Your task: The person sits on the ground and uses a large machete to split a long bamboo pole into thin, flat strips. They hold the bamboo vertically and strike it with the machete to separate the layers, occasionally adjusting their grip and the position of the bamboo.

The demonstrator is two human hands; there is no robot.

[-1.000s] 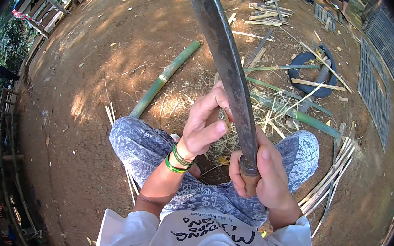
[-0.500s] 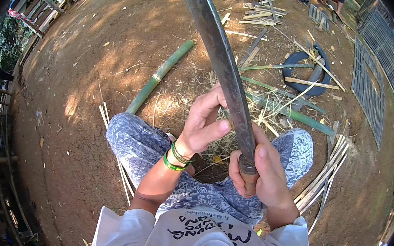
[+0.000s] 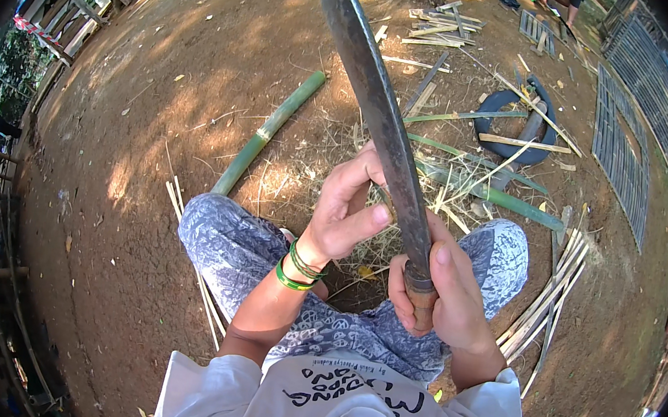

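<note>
My right hand is wrapped round the short wooden handle of a machete. Its long, dark, worn blade rises upright in front of me, leaning a little to the left at the top. Beside the lower half of the blade is my left hand, fingers bent and thumb close to the index finger. A small yellowish-green bit seems to show between that thumb and finger, too small to name; the blade hides some of the fingertips. Below the hands, thin shavings litter the ground between my crossed legs.
A green bamboo pole lies ahead to the left, another green bamboo piece to the right. Bundled split strips rest by my right knee. Farther off are a black tyre, a strip pile, a slatted panel and another person.
Both hands and the machete keep nearly the same pose. The surroundings have shifted very slightly in the picture.
</note>
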